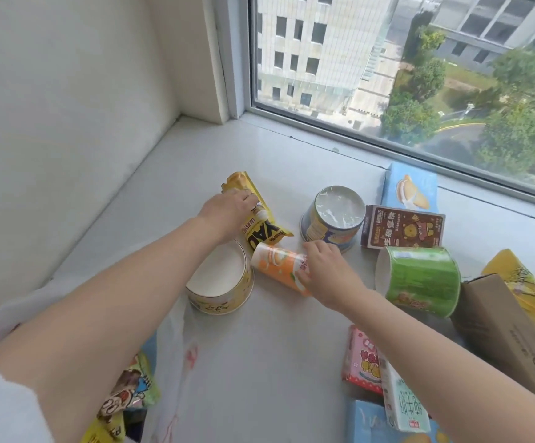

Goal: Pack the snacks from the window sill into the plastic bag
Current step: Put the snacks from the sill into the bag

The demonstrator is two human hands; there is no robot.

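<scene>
Sill (291,362) surface, pale and wide, is spread below the window (403,75) and is scattered with snacks. At the near left edge a thin translucent plastic bag (176,362) is draped, with colourful packets (128,391) seen just beside it at the lower left. A brown cardboard box (509,334) is propped at the right, against a yellow bag (522,282) behind it. A green cup (419,279) is laid on its side just left of that box. Farther off, a light blue box (410,190) is stood against the window frame, with a dark brown box (403,230) lying in front of it and a blue and yellow tub (333,219) set to its left. A yellow tub (218,279) is placed near the middle. A yellow packet (256,212) is pressed and gripped at its upper part by the left hand (228,209), fingers curled over it. An orange cup (279,266), lying on its side between the yellow tub and the blue and yellow tub, is grasped by the right hand (327,270), whose fingers are wrapped over its near end. Near the lower right, a pink packet (360,362), a white carton (402,401) and another blue box (371,423) are gathered beneath the right forearm.
</scene>
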